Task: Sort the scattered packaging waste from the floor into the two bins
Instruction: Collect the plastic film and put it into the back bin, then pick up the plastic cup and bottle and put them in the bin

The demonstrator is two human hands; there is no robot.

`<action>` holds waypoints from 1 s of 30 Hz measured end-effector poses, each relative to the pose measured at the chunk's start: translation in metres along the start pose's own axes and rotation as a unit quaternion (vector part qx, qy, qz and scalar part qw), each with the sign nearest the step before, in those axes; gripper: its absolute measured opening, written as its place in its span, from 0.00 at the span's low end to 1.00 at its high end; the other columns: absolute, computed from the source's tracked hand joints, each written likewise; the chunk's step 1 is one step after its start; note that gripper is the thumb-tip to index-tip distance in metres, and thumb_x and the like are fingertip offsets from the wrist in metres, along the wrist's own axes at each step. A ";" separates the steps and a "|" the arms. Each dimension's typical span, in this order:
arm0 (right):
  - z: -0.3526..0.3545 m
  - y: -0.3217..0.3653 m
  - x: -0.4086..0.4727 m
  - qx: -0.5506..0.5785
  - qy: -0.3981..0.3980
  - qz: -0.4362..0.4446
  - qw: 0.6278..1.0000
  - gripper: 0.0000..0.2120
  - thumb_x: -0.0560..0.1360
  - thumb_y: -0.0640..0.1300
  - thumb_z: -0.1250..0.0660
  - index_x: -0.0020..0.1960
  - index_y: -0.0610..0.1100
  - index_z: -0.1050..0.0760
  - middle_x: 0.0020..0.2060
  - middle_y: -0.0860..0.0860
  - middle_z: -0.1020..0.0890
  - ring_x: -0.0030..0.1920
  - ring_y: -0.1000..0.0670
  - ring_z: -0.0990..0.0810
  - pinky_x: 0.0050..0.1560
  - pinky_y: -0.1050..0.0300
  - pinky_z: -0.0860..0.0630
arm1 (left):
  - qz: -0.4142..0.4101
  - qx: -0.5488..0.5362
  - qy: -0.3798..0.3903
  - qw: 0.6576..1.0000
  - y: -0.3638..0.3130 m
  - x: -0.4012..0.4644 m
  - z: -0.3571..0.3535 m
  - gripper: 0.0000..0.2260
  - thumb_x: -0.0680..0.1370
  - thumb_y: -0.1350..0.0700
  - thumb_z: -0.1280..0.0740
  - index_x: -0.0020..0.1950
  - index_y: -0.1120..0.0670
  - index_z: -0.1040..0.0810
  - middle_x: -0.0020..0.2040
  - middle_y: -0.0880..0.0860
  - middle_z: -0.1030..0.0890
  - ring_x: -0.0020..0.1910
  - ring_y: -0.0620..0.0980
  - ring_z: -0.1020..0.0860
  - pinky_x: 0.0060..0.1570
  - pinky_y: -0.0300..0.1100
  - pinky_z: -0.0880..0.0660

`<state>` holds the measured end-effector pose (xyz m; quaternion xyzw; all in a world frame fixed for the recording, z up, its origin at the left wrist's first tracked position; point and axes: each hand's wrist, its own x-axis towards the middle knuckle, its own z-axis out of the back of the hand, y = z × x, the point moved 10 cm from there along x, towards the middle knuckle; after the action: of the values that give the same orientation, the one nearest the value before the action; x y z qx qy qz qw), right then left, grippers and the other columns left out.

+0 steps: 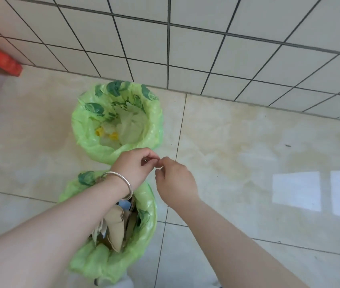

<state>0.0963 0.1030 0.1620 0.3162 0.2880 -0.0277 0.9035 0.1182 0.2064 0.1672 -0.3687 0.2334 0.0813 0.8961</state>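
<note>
Both hands meet just beyond the near rim of the far bin (86, 140), the landmark for everything else. Left hand (136, 167), with a smooth silver bangle (121, 179) on the wrist, has its fingers curled in with the fingertips pinched; right hand (174, 180) is likewise closed to a pinch, and between the two sets of fingertips sits a tiny pale scrap (160, 167), too small to identify. It seems to be held by both, perhaps being pulled apart or peeled off the skin.

Far bin is lined with a thin, crinkled, glossy green bag printed with dark leaf shapes; inside lie translucent whitish film and a couple of yellow pieces. Closer to the person than the far bin, and almost touching it, stands the near bin (146, 221) with the same liner, packed with stiff tan cardboard and paper standing on edge. No other waste shows on the polished stone floor (248, 152) to the right of the far bin, so the sorting looks nearly finished.

The risk, as I judge it, lies in the scrap's lightness: released here, over the gap by the far bin's rim, it could drift onto the floor or cling to a finger. Misjudging its material would send it to the wrong bin.
</note>
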 end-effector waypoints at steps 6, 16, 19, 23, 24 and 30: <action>0.062 0.056 -0.062 0.009 -0.005 -0.006 1.000 0.13 0.79 0.43 0.46 0.62 0.45 0.30 0.57 0.48 0.22 0.57 0.44 0.24 0.48 0.54 0.30 | 0.004 -0.002 -0.003 1.000 -0.063 -0.056 0.062 0.05 0.77 0.57 0.35 0.46 0.51 0.19 0.36 0.40 0.22 0.43 0.46 0.21 0.48 0.36 0.28; 0.213 0.227 -0.179 -0.040 -0.022 0.093 0.995 0.13 0.80 0.46 0.46 0.55 0.43 0.26 0.52 0.45 0.20 0.53 0.42 0.24 0.42 0.56 0.35 | -0.010 -0.041 -0.087 0.995 -0.190 -0.182 0.238 0.05 0.77 0.57 0.34 0.46 0.51 0.18 0.43 0.49 0.17 0.45 0.50 0.19 0.50 0.42 0.24; 0.252 0.285 -0.221 -0.062 -0.023 0.143 0.988 0.12 0.80 0.46 0.46 0.54 0.43 0.26 0.51 0.45 0.21 0.53 0.43 0.24 0.42 0.57 0.36 | -0.019 -0.056 -0.144 0.988 -0.224 -0.230 0.294 0.05 0.76 0.59 0.34 0.46 0.53 0.18 0.42 0.50 0.18 0.43 0.50 0.21 0.45 0.34 0.28; 0.293 0.365 -0.283 -0.080 -0.034 0.203 0.975 0.13 0.78 0.45 0.45 0.53 0.42 0.24 0.50 0.46 0.20 0.51 0.44 0.23 0.41 0.57 0.33 | -0.017 -0.086 -0.221 0.971 -0.255 -0.308 0.368 0.05 0.76 0.59 0.34 0.47 0.53 0.18 0.39 0.47 0.19 0.39 0.44 0.23 0.39 0.25 0.32; 0.297 0.384 -0.298 -0.084 -0.031 0.216 0.972 0.13 0.78 0.45 0.45 0.53 0.43 0.24 0.50 0.46 0.20 0.51 0.44 0.23 0.42 0.56 0.32 | -0.013 -0.086 -0.238 0.967 -0.258 -0.328 0.385 0.05 0.76 0.58 0.34 0.46 0.51 0.18 0.38 0.44 0.20 0.37 0.40 0.24 0.37 0.24 0.32; 0.277 0.486 -0.378 -0.143 0.004 0.301 0.943 0.12 0.78 0.46 0.43 0.53 0.44 0.23 0.51 0.45 0.19 0.52 0.42 0.22 0.45 0.56 0.30 | 0.038 -0.086 -0.313 0.945 -0.231 -0.431 0.462 0.04 0.76 0.54 0.34 0.45 0.49 0.19 0.41 0.46 0.17 0.38 0.43 0.23 0.41 0.35 0.29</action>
<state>0.0334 0.2786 0.8111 0.2561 0.1838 0.2882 0.9042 -0.0210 0.3755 0.8036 -0.3909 -0.0527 0.2465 0.8853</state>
